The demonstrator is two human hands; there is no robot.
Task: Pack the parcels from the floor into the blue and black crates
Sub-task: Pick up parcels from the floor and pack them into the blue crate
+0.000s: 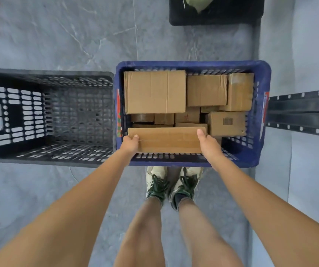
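Flat parcel is gripped at both ends by left hand and right hand, fingers curled, over blue crate near side; should be lowered level into the front gap.

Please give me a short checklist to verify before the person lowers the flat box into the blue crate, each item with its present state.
1. Both hands hold the flat box, left hand and right hand at its ends: ok.
2. Box is above the blue crate: ok.
3. Free gap at the near wall: cannot tell.
4. Box level: ok.
5. Black crate has spare room: ok.
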